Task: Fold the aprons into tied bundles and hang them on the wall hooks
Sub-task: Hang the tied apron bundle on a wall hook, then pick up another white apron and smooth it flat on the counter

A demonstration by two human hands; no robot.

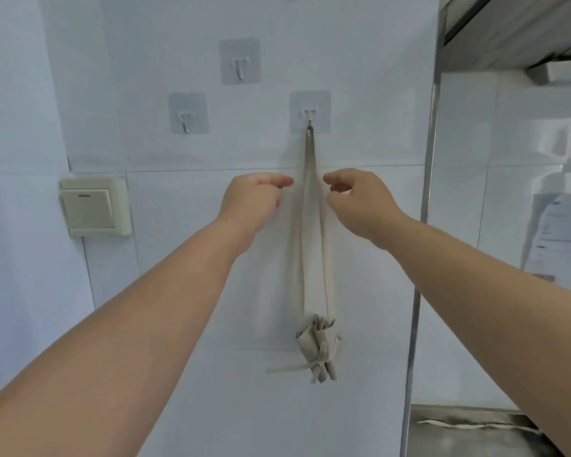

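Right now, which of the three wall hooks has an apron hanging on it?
The lower right hook: the beige apron bundle hangs from it by its strap. The lower left hook and the top hook are bare.

Apron bundle (317, 347), 6 o'clock: beige cloth, matt, creased. Hooks (240, 69), 12 o'clock: shiny metal, on clear plastic pads (226, 47). Wall (178, 291): smooth glossy tile. Switch (89, 207), 9 o'clock: cream smooth plastic. Post (426, 192), 3 o'clock: brushed metal.

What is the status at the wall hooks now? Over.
Left hand, right hand: holding nothing, either side of the strap. Tied apron bundle hangs from lower right hook. Nothing in the way.
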